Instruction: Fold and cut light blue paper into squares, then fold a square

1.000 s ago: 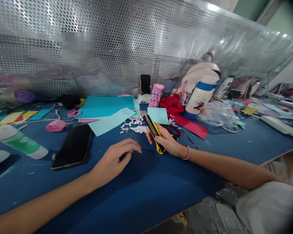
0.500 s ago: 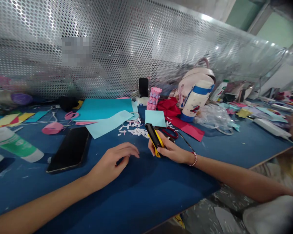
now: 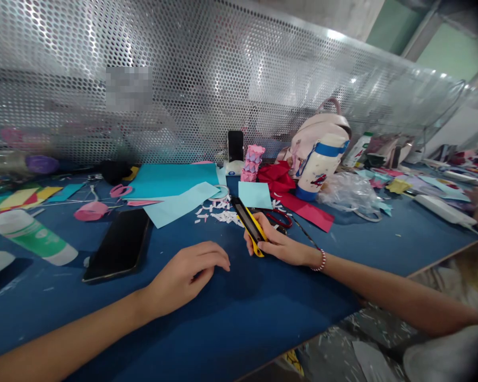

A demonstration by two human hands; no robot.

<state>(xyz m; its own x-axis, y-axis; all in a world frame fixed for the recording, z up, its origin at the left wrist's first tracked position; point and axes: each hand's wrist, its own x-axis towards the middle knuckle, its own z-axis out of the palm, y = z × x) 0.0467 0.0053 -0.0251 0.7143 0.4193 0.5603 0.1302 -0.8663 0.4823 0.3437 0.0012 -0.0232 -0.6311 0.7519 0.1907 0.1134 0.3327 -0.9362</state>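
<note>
A yellow and black utility knife is gripped in my right hand, with its front end tilted up and away to the left. Over the blue table, left of the knife, my left hand is empty, its fingers loosely bent and the thumb apart. Just beyond the knife lie a light-blue paper square and small white paper scraps. Red-handled scissors are partly hidden behind my right hand. A long light-blue paper strip points toward a tape roll.
On the left lie a black phone and a green-white tube. Behind are teal paper, a pink folded-paper column and a small standing phone. A bottle, backpack and red paper are to the right.
The knife has tilted a little further left in my right hand. My left hand has shifted slightly down. The whole view has moved slightly.
</note>
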